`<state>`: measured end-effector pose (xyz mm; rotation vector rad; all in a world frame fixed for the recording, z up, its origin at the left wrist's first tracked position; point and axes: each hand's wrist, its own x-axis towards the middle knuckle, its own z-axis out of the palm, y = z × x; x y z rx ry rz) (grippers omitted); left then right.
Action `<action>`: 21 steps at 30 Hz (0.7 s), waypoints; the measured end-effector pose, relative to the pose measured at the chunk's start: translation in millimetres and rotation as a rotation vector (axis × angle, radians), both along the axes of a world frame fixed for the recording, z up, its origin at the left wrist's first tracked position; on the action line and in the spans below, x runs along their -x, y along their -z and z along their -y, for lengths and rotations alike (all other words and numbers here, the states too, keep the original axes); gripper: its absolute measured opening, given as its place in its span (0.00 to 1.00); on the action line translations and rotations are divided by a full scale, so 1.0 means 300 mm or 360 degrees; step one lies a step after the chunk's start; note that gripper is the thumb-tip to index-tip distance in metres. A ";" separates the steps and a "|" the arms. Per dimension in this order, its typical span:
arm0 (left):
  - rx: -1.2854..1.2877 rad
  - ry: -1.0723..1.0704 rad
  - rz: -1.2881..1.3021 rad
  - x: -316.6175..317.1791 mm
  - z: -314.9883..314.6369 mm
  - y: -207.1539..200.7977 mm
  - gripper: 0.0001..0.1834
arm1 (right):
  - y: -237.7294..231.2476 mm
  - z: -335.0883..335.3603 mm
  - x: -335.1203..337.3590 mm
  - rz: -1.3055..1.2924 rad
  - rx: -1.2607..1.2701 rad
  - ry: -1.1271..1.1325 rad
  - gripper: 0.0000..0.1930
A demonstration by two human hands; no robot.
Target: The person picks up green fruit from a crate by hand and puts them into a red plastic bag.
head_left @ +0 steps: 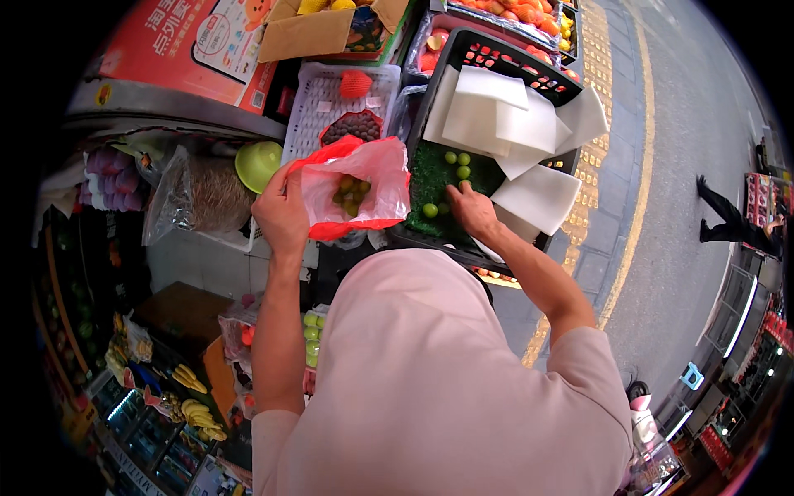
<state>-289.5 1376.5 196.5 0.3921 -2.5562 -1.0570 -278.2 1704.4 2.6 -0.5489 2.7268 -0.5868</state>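
Note:
My left hand (281, 211) is closed on the rim of a red plastic bag (390, 178) with a pale pink inside. Several greenish-brown round fruits (351, 195) lie at the bottom of this bag, which gapes upward. My right hand (471, 208) reaches into a black plastic crate (430, 107), fingers curled down at its green grass-like mat (430, 165). Close to those fingers are several round green fruits (463, 172); one more green fruit (430, 210) sits left of the hand. The fingertips are partly hidden, and what they grip cannot be made out.
White foam sheets (484, 116) cover the crate's far and right parts. A pale plastic crate (310, 99) holds dark fruit (354, 126) in red netting. Left of the bag are a green bowl (259, 165) and a clear bag (194, 198). A cardboard box (298, 35) stands behind; a road (686, 107) runs right.

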 end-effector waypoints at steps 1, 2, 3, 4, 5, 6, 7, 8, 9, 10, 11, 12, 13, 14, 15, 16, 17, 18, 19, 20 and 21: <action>0.0004 0.0007 0.0000 0.000 0.001 0.001 0.11 | 0.005 0.005 0.003 -0.0043 0.0104 0.0079 0.29; 0.0008 0.0015 0.0000 -0.001 0.003 0.004 0.11 | 0.009 0.005 0.010 0.0352 0.0467 0.0385 0.28; 0.0015 0.0011 -0.0004 -0.001 0.008 0.005 0.11 | -0.021 0.015 0.036 0.0752 0.0826 0.0677 0.27; 0.0011 0.0008 0.0002 -0.001 0.007 0.003 0.11 | -0.065 0.021 0.063 0.1156 0.1175 0.0971 0.26; 0.0008 0.0006 0.0008 -0.002 0.005 -0.002 0.11 | -0.116 0.025 0.079 0.1221 0.1349 0.1004 0.25; 0.0002 0.0007 0.0018 -0.006 0.001 -0.003 0.11 | -0.191 0.035 0.080 0.1288 0.1521 0.1040 0.24; 0.0008 0.0015 0.0013 -0.004 -0.001 0.000 0.11 | -0.246 0.043 0.082 0.1350 0.1699 0.1074 0.23; 0.0014 0.0022 0.0009 -0.005 -0.004 0.008 0.11 | -0.270 0.045 0.083 0.1384 0.1801 0.1043 0.23; 0.0025 0.0033 0.0001 -0.007 -0.005 0.010 0.11 | -0.301 0.054 0.081 0.1398 0.1883 0.1015 0.23; 0.0012 0.0047 0.0002 -0.004 -0.007 0.009 0.12 | -0.334 0.064 0.083 0.1415 0.1970 0.0982 0.23; -0.0002 0.0060 0.0003 -0.001 -0.012 0.007 0.12 | -0.363 0.075 0.085 0.1432 0.2057 0.0948 0.23; -0.0019 0.0072 0.0006 0.001 -0.015 0.006 0.12 | -0.390 0.088 0.087 0.1469 0.2136 0.0915 0.23; -0.0009 0.0074 0.0011 0.004 -0.015 0.005 0.12 | -0.416 0.103 0.089 0.1507 0.2215 0.0881 0.23; 0.0001 0.0076 0.0015 0.007 -0.013 0.004 0.12 | -0.434 0.118 0.092 0.1546 0.2293 0.0845 0.22; 0.0011 0.0077 0.0020 0.008 -0.013 0.000 0.12 | -0.444 0.130 0.091 0.1588 0.2345 0.0821 0.22; -0.0004 0.0087 -0.0008 0.010 -0.016 -0.006 0.12 | -0.452 0.143 0.091 0.1630 0.2396 0.0797 0.23; -0.0022 0.0095 -0.0020 0.012 -0.021 -0.011 0.12 | -0.462 0.157 0.091 0.1674 0.2446 0.0772 0.23; -0.0042 0.0102 -0.0032 0.012 -0.026 -0.015 0.12 | -0.479 0.174 0.092 0.1685 0.2462 0.0772 0.20; -0.0061 0.0110 -0.0043 0.012 -0.027 -0.017 0.12 | -0.491 0.186 0.093 0.1753 0.2512 0.0748 0.20; -0.0036 0.0111 -0.0066 0.010 -0.025 -0.012 0.11 | -0.501 0.198 0.095 0.1822 0.2561 0.0723 0.19; -0.0043 0.0116 -0.0059 0.011 -0.029 -0.012 0.11 | -0.505 0.202 0.095 0.1884 0.2607 0.0708 0.18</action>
